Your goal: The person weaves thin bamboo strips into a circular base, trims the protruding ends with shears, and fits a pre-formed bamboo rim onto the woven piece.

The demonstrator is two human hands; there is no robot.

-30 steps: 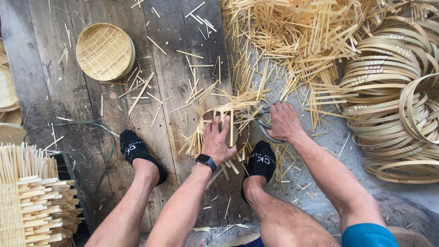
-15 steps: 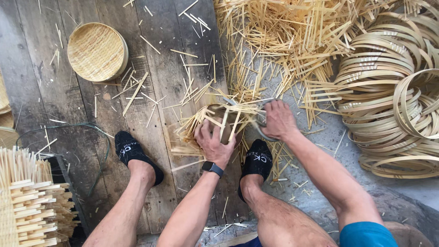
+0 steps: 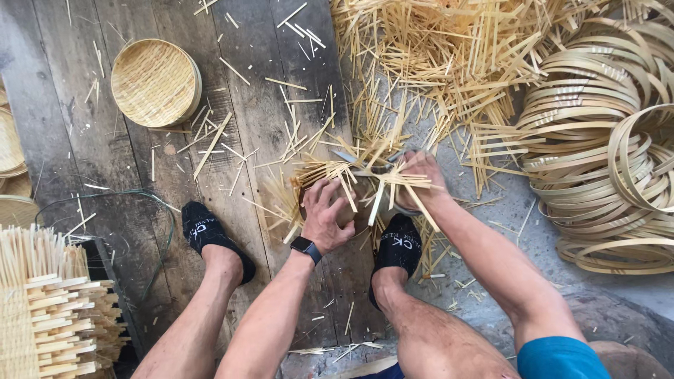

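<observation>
Both hands grip a half-woven basket [image 3: 354,193] above the planks [image 3: 267,91], the left hand [image 3: 327,216] clasping its rim to steady it, the right hand [image 3: 419,179] closed on loose strips [image 3: 393,184] (ends splaying outward), apparently bending them.

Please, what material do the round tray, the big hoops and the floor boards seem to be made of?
The round tray looks like woven bamboo, pale yellow and unvarnished: a fine plaited pattern shows. The big hoops seem to be thin bent bamboo strips, matte tan, with darker node marks. The floor boards look like old bare wood, grey and cracked along the grain. The exact plant cannot be told for sure.
</observation>
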